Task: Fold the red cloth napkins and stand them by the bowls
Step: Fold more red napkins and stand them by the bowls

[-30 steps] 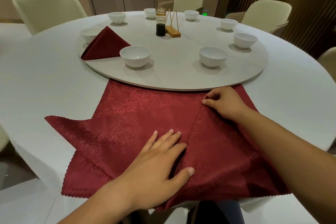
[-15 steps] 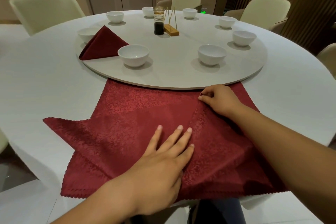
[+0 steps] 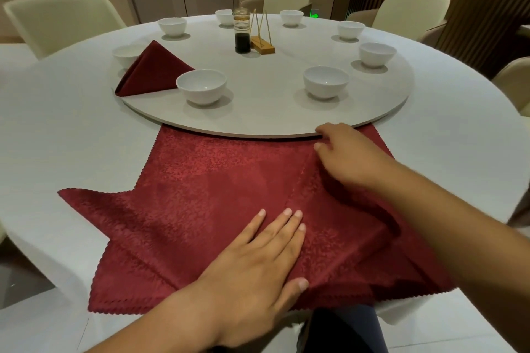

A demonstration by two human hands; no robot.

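Red patterned cloth, the open napkin (image 3: 218, 195), lies spread on the white table (image 3: 71, 129), and its far edge runs under the rim of the grey turntable (image 3: 258, 114). The left hand (image 3: 258, 261) lies flat on it with its fingers (image 3: 286, 226) straight and close together. They press right beside the scalloped edge of a flap folded over from the right. The right hand (image 3: 352, 157) sits at that flap's far corner, its fingers (image 3: 324, 135) curled down and pinching the cloth, just short of the turntable's rim. Beyond the left fingertips, on the turntable, a folded napkin (image 3: 155, 69) stands like a tent just beside the near bowl (image 3: 201, 86). Another bowl (image 3: 326, 82) stands beyond the right fingers.
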